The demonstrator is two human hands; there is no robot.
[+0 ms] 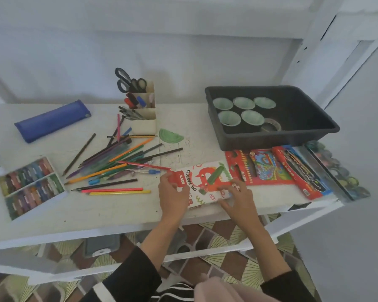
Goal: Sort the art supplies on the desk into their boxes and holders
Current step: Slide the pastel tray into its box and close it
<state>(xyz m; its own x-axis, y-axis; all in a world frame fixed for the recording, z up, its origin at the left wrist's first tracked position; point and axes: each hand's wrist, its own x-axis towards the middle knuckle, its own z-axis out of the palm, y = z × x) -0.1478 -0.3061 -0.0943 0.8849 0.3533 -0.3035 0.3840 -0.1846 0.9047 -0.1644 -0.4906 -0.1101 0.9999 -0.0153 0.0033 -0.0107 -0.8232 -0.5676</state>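
Note:
A white and red oil pastels box (202, 188) lies near the desk's front edge. My left hand (171, 194) pinches its red end flap. My right hand (238, 198) grips the box's right end, thumb on top. A heap of loose coloured pencils (116, 162) lies left of the box, with a compass and a blue sharpener among them. An open tray of pastel sticks (31, 186) sits at the far left. A cream desk organiser (143, 114) at the back holds scissors, markers and pens.
A black tub (271, 118) with several green-lined cups and a tape roll stands at the back right. Red pencil boxes (277, 168) and a paint palette (338, 171) lie in front of it. A blue pencil case (52, 120) lies at the back left. A green semicircle (170, 136) lies mid-desk.

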